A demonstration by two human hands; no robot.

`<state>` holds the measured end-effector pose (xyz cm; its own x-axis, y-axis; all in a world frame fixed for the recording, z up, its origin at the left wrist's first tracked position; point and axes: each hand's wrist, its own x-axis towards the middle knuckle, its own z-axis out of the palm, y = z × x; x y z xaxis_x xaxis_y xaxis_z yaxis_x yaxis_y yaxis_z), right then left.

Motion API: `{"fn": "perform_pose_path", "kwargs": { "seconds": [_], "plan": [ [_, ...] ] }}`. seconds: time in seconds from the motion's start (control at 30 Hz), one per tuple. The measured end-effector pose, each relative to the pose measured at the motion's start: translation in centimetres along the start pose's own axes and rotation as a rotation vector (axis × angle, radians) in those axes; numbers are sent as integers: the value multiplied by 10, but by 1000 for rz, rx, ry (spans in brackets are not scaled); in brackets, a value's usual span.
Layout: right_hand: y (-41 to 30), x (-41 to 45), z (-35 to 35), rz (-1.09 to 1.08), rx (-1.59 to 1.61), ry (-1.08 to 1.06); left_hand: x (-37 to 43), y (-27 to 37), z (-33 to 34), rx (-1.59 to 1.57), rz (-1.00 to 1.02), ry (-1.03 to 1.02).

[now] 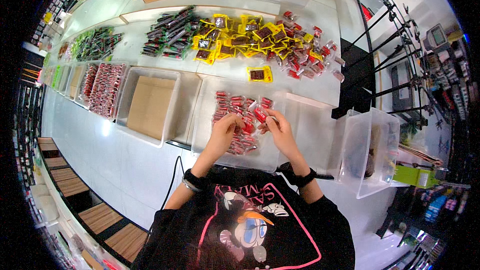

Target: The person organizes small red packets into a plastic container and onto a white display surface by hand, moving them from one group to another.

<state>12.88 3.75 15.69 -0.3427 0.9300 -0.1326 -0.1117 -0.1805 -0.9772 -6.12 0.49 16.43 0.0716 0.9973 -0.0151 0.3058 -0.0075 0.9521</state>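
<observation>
Over a clear plastic bin [204, 135] in front of me, both hands are at work close together. My right hand [279, 129] pinches a small red-and-clear wrapped snack packet [260, 114] between thumb and fingers. The fingers of my left hand [227, 129] are closed at the edge of another red packet [247, 127], which it seems to grip; the fingertips are partly hidden. Beneath the hands, rows of similar red packets [242, 145] lie in the bin.
Beyond the bin are heaps of yellow packets [264, 33], loose red packets [311, 60] and dark stick packets [172, 32]. One yellow packet [259, 74] lies apart. To the left stands a bin with cardboard inside [152, 107]; at right, another clear bin [356, 150].
</observation>
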Motion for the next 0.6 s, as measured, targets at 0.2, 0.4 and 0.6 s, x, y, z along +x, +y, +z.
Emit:
{"fn": "perform_pose_path", "kwargs": {
  "seconds": [0.2, 0.4, 0.6],
  "plan": [
    [1, 2, 0, -1, -12, -19, -3, 2, 1, -63, -5, 38],
    [6, -3, 11, -15, -111, -29, -6, 11, 2, -135, -120, 55],
    [-6, -8, 15, 132, 20, -126, -8, 12, 1, -192, -143, 56]
  ]
}}
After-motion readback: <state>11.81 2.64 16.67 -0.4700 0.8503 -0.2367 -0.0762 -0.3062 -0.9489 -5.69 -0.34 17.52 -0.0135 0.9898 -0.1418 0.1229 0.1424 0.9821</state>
